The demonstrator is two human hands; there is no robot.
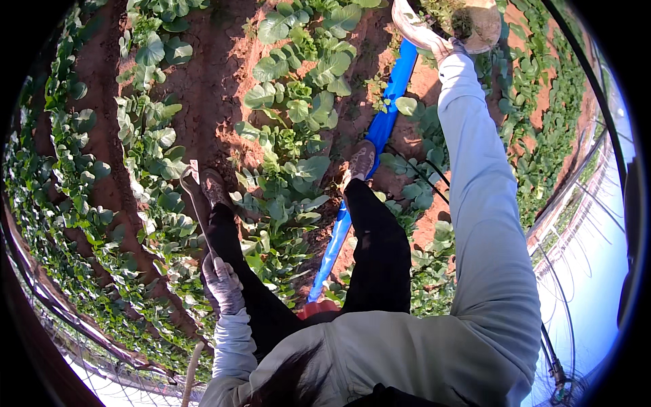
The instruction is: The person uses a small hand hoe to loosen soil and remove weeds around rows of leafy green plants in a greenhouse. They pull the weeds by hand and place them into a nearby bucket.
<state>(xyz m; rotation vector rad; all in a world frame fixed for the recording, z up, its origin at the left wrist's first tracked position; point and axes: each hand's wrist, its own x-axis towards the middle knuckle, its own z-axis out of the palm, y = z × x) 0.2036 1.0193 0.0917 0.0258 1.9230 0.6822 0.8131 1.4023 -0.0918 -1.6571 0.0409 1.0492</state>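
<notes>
My left hand (224,283), in a thin pale glove, is closed around the handle of a hand hoe (198,211). The hoe's slim shaft runs forward to a bent head beside my left shoe (215,188). At the far right my right arm is stretched out, and my right hand (450,50) grips the near rim of a whitish basin (487,26). Pulled green weeds (444,12) with dark soil lie in the basin. Its far side is cut off by the picture's edge.
Rows of leafy green plants (298,108) grow in reddish soil (210,81) on both sides. A flat blue hose (384,125) runs between rows, touching my right shoe (361,160). Thin black tubes (427,178) lie near it. Netting and poles border the right edge.
</notes>
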